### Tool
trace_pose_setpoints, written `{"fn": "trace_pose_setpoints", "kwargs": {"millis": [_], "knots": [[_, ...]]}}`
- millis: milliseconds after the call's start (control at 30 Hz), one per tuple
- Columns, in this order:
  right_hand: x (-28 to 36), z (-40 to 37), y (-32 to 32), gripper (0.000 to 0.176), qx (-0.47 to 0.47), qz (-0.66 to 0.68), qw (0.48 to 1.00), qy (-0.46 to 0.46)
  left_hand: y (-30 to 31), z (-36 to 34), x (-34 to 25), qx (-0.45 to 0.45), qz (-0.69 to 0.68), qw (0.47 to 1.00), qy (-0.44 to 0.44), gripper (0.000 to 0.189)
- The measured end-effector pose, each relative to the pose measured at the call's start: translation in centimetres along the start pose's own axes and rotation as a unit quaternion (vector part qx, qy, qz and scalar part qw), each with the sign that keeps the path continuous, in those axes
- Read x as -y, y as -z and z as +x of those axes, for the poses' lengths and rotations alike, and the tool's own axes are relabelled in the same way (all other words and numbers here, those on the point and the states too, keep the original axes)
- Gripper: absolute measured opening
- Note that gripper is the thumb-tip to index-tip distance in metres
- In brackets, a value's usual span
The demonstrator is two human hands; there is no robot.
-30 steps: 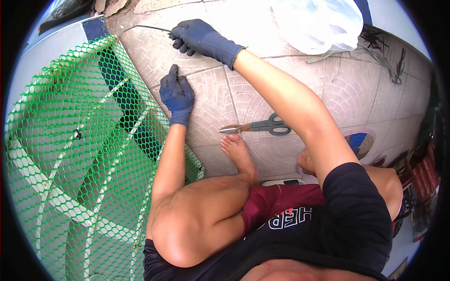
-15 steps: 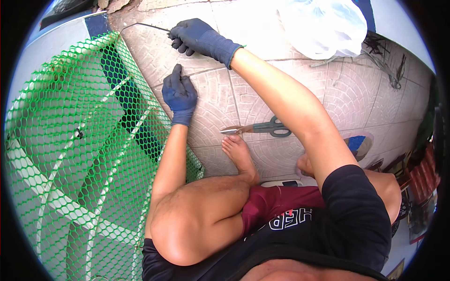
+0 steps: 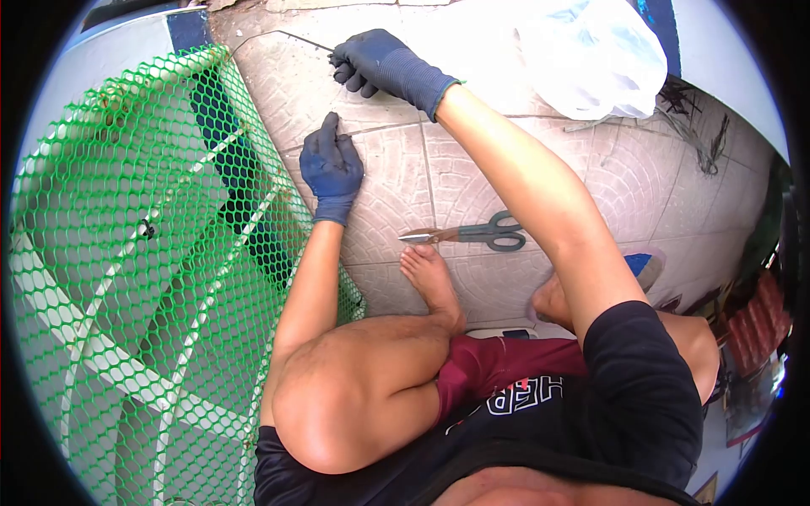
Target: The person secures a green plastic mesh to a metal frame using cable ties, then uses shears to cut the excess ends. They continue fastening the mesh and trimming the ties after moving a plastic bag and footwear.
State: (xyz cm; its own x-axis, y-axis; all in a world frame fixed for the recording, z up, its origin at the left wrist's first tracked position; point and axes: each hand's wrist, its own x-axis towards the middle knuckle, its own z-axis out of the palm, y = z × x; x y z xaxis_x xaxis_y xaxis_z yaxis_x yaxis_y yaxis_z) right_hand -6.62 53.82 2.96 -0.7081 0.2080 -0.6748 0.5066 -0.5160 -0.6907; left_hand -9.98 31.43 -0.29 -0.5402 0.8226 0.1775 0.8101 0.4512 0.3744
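Note:
Green plastic mesh [image 3: 110, 304] covers a light frame on the left. My right hand [image 3: 380, 66], in a dark glove, is closed on a thin dark wire [image 3: 297, 37] near the top. The wire runs left from my fingers and bends down to the mesh's upper corner. Below it, my left hand [image 3: 332, 167], also gloved, hovers over the tiles beside the mesh edge. Its index finger points up and the other fingers are partly curled; nothing shows in it. Scissors [image 3: 464, 234] with dark handles lie on the tiles by my foot.
A white plastic bag [image 3: 595, 59] sits at the upper right. Beside it lies a loose bundle of thin wires [image 3: 704, 139]. A round item with a blue patch [image 3: 639, 263] is partly behind my right arm. My bare feet rest on the tiled floor [image 3: 384, 181].
My right hand has shifted slightly right with the wire still in it, and the wire looks straighter. My left hand has moved a little to the right. More of the scissors' handles shows.

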Motion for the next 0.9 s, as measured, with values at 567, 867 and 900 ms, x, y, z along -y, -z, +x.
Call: {"fn": "trace_pose_setpoints", "kwargs": {"millis": [567, 867, 900], "knots": [[7.1, 6.1, 0.4, 0.037, 0.029, -0.486, 0.871, 0.060, 0.9, 0.1, 0.5, 0.019, -0.041, 0.998, 0.044, 0.038], [7.7, 5.8, -0.6, 0.035, 0.090, -0.408, 0.909, -0.009, 0.7, -0.9, 0.7, 0.035, -0.010, 0.998, 0.052, 0.040], [7.5, 6.1, -0.7, 0.034, 0.076, -0.403, 0.912, 0.002, 0.8, -0.9, 0.7, 0.034, -0.015, 0.998, 0.058, 0.040]]}}
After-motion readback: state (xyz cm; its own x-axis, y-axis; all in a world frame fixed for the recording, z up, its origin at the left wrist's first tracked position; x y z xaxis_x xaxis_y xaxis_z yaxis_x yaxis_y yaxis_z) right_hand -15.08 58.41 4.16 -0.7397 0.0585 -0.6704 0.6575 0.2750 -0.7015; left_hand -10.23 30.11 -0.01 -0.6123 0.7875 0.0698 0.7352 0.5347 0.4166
